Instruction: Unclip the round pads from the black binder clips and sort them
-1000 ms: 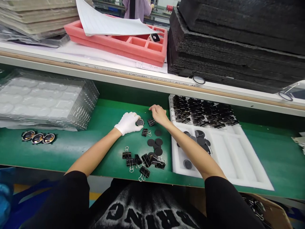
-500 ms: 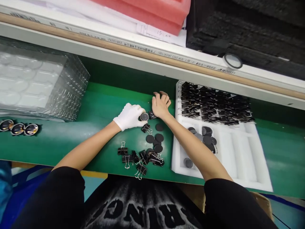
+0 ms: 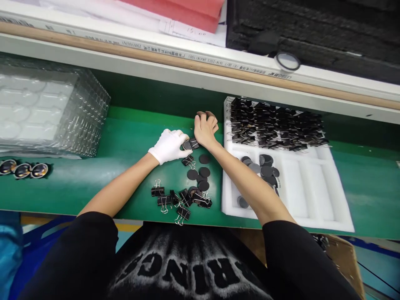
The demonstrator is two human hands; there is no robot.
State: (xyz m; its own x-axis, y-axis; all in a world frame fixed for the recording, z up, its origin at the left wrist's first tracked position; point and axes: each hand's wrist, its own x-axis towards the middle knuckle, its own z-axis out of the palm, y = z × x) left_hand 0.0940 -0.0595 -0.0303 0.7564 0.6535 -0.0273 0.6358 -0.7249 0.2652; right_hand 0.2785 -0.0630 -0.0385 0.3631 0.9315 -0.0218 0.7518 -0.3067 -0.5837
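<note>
My left hand [image 3: 169, 146], in a white glove, pinches a round, dark, disc-like piece with a pale rim [image 3: 186, 144] by its edge. A black binder clip [image 3: 194, 143] sits against the right side of that piece. My bare right hand [image 3: 205, 129] is curled over the clip's far end, which its palm hides. Just below my left fingertips lies a loose binder clip [image 3: 188, 161]. Several black discs [image 3: 204, 172] are scattered nearer to me, and a pile of binder clips [image 3: 185, 197] lies by the table's front edge.
On the right, a white foam tray [image 3: 315, 187] bears rows of binder clips [image 3: 275, 123] and dark discs [image 3: 266, 171]. Clear plastic trays [image 3: 53, 108] are stacked at left, near round shiny pieces [image 3: 22, 170]. A shelf edge [image 3: 187, 62] runs across the back, with a ringed lens [image 3: 288, 61] on it.
The binder clip and the round piece have come together; before, a small gap lay between them. My right fingers have curled in more. The whole view has shifted slightly.
</note>
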